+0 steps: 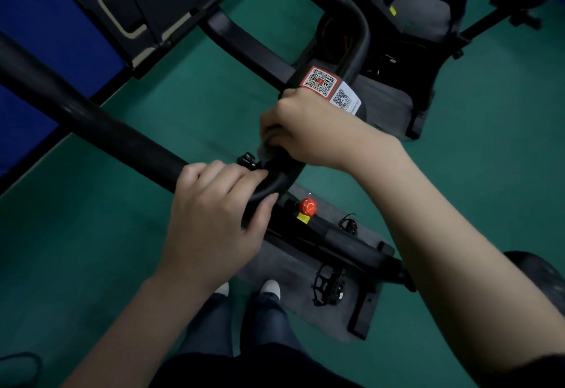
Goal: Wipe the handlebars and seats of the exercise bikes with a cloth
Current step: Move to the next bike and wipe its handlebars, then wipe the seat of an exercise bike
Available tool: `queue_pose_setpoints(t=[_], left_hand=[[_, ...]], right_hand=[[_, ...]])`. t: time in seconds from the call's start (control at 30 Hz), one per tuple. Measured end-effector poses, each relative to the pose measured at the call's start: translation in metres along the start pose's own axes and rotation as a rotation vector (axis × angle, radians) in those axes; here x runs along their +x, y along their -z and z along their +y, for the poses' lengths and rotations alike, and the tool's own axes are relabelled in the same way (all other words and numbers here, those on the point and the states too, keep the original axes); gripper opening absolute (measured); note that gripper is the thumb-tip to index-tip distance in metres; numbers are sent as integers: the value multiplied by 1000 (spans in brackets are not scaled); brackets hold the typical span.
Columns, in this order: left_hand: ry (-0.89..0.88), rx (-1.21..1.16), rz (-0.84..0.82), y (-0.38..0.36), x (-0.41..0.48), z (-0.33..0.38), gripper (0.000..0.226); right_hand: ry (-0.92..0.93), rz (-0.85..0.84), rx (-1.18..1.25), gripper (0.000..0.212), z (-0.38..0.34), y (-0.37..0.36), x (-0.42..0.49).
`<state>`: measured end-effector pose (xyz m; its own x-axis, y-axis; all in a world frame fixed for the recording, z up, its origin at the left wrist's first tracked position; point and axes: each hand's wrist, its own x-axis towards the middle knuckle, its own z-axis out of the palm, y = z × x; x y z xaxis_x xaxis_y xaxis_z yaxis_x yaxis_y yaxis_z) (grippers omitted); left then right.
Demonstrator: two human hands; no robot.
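Head view: green floor (195, 97), black tubular exercise-bike handlebar (122, 136) above it. Left hand (214, 219) wraps curled fingers round the bar's bend. Right hand (305, 130), fingers clenched, presses small pale cloth (265, 150) onto bar just below QR stickers (321, 80).

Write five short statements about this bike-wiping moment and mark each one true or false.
1. The left hand holds the black padded handlebar. True.
2. The right hand hangs clear of the bike. False: it grips a pale grey cloth against the handlebar.
3. A round red knob shows below the hands. True.
4. The floor is blue. False: it is a green floor.
5. Both hands wear gloves. False: both are bare.
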<state>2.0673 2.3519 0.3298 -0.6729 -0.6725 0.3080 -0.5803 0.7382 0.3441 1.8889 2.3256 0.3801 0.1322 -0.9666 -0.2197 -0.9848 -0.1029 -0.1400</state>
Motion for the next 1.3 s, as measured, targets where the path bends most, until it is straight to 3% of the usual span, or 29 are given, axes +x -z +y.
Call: queue_pose_setpoints(t=[0.1, 0.17, 0.4, 0.57, 0.87, 1.1, 1.3], left_hand=[[-8, -8, 9, 0, 0, -1, 26], [-14, -16, 7, 1, 0, -1, 27], [-44, -41, 0, 6, -2, -1, 28], [-62, -67, -33, 12, -2, -3, 33], [-295, -137, -73, 10, 16, 10, 34], [-554, -231, -202, -3, 19, 30, 33], [-659, -262, -309, -17, 5, 42, 28]], right_hand=[[5, -14, 80, 20, 1, 3, -1], [-29, 67, 94, 19, 4, -1, -4], [-209, 672, 318, 12, -10, -42, -47], [-463, 908, 468, 12, -20, -65, -73], [-822, 1009, 543, 12, -54, -99, -141], [-1087, 1029, 505, 10, -89, -127, -179], [-1222, 1056, 503, 12, -109, -137, -206]])
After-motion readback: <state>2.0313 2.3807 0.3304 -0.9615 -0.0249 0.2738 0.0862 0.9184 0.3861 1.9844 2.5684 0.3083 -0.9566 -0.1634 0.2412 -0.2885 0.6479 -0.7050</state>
